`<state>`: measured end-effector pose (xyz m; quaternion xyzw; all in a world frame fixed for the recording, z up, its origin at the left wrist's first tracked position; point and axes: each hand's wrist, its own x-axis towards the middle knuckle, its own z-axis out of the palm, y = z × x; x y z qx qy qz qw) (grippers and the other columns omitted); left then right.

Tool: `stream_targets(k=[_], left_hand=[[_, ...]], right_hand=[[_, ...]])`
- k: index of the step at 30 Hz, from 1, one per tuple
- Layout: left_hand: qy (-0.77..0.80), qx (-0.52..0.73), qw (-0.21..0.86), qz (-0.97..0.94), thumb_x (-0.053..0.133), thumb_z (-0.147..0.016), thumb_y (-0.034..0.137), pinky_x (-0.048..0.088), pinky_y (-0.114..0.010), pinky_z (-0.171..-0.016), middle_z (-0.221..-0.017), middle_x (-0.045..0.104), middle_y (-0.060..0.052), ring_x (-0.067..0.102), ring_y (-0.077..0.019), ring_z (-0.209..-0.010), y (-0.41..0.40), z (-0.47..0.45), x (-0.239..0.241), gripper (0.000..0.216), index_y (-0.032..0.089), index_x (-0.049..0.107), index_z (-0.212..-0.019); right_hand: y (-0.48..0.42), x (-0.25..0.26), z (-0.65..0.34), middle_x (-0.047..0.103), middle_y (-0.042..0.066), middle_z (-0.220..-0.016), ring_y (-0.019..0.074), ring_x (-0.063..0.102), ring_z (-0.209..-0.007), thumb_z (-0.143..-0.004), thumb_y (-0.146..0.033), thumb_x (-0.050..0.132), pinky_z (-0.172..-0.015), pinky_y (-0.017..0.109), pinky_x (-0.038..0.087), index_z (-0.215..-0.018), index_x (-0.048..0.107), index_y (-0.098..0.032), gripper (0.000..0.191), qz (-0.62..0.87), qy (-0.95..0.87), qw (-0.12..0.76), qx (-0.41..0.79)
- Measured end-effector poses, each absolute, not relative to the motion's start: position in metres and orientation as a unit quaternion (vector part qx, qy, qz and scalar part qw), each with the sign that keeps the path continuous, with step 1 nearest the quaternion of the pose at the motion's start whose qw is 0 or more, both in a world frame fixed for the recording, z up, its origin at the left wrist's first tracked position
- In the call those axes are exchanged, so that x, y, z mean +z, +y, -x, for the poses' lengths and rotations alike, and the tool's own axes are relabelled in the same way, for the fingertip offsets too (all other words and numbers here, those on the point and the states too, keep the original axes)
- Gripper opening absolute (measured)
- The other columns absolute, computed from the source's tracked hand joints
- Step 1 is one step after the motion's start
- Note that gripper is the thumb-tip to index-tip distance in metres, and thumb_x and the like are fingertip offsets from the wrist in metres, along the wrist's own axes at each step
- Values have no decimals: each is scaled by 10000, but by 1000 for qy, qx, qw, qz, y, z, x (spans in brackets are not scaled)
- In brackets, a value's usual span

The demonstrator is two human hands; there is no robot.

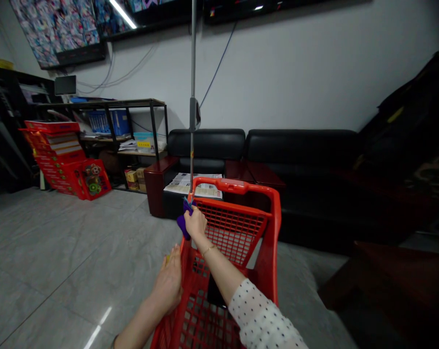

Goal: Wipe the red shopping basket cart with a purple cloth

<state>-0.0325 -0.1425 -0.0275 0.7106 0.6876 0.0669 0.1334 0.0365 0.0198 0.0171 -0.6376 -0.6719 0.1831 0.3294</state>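
Cloth (pixel 182 225), purple, bunched in our curled right hand (pixel 196 223); red basket (pixel 267 261) just beside both hands; our left hand (pixel 170 281) is nearly straight-fingered, whether holding anything we cannot tell.

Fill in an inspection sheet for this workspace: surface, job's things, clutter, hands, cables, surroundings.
Surface: grey tiled floor, showing light glare.
Job's things: red shopping cart, metal pole rising at one corner, purple cloth there; dark item inside, unidentifiable.
Clutter: stacked red boxes beside the shelf; newspapers on the black sofa.
Left hand: against the cart's side, yellow bit beside it, unclear.
Right hand: closed on the cloth.
Cables: thin cables against the wall.
Surroundings: wall-mounted screens above the shelf and sofa.
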Motion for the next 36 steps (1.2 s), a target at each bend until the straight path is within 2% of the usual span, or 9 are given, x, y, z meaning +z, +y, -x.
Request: stream_targets(k=[4,7,12,17,21,28,32,36], left_hand=[[692,75,135,-706,457,-580,54,138,-453,-1223,-1604,61,-193,20,-251,-1490,-143,31,-29,1026,-8,44,-1517],[691,78,137,-706,452,-580,54,137,-442,-1225,-1604,55,-192,37,-249,-1492,-144,33,-29,1012,-17,68,-1514],[676,91,144,-717,453,-563,42,131,-469,-1225,-1607,59,-174,36,-239,-1494,-146,38,-29,1064,32,3,-1527],[677,89,147,-716,468,-566,42,147,-441,-1228,-1610,60,-182,29,-247,-1491,-142,37,-31,1072,30,-7,-1527],[671,110,131,-721,468,-595,54,168,-482,-1221,-1604,126,-196,59,-265,-1488,-141,35,-33,1044,40,4,-1530],[666,92,123,-730,442,-573,33,151,-479,-1224,-1604,87,-193,41,-242,-1490,-144,41,-35,1052,33,-3,-1526],[669,70,119,-730,433,-577,36,151,-467,-1224,-1600,61,-202,35,-242,-1490,-143,40,-34,1026,4,31,-1520],[690,51,107,-714,450,-576,38,142,-426,-1228,-1601,68,-213,41,-251,-1491,-142,36,-35,1004,-28,85,-1509]], right_hand=[[-3,0,-37,723,87,-1103,194,675,-1020,-934,-285,463,-850,259,466,-1250,618,-196,363,619,-694,325,170],[17,18,-30,719,106,-1075,203,670,-1006,-945,-259,431,-837,268,470,-1216,631,-172,348,629,-693,325,135],[63,54,-18,690,160,-1078,236,625,-1062,-946,-205,380,-800,298,481,-1116,656,-140,331,673,-663,313,93],[30,24,-29,700,131,-1051,228,624,-1035,-930,-237,428,-832,297,470,-1194,633,-155,344,649,-686,311,108],[9,8,-34,709,108,-1035,220,625,-1029,-926,-272,453,-836,287,465,-1237,622,-183,365,621,-712,306,117],[76,55,-17,694,158,-1025,244,621,-1013,-944,-169,338,-785,327,476,-1062,679,-143,362,681,-658,307,96],[54,35,-21,693,157,-1037,246,603,-1044,-926,-184,386,-819,327,472,-1123,659,-136,340,666,-672,314,74],[11,9,-33,707,110,-1013,221,614,-1011,-912,-239,454,-813,291,463,-1193,645,-185,344,629,-709,305,92]])
